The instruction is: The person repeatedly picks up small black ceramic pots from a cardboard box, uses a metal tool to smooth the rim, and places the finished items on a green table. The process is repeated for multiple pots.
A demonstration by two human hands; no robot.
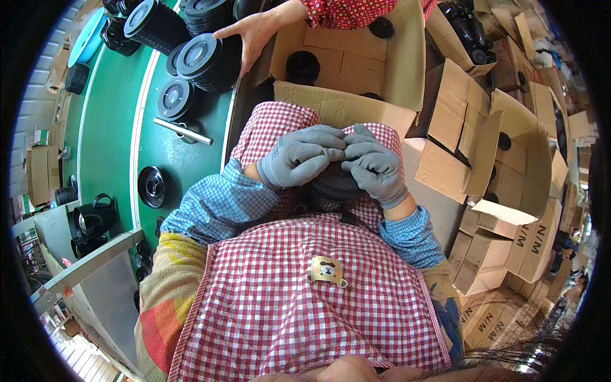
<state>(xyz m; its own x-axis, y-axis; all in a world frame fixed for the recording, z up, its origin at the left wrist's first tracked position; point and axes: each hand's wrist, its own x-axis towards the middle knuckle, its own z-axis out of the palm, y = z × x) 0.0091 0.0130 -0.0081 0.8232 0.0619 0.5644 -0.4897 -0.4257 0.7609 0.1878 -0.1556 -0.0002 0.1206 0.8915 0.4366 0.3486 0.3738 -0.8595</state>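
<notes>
A black round part [334,184] was held at the lap, between a left hand [299,158] and a right hand [377,167], both gray-gloved. Each hand was half closed, its fingers curled over the part's far edge; some fingertips were hidden. Left of the left hand, a black dish-shaped piece [153,186] and a metal tube [192,134] were seen on a green table [105,149]. Farther beyond it, stacked black discs [202,57] were touched by a co-worker's hand [254,33].

The left hand [302,156] and right hand [377,167] partly hide the black round part [335,184].
</notes>
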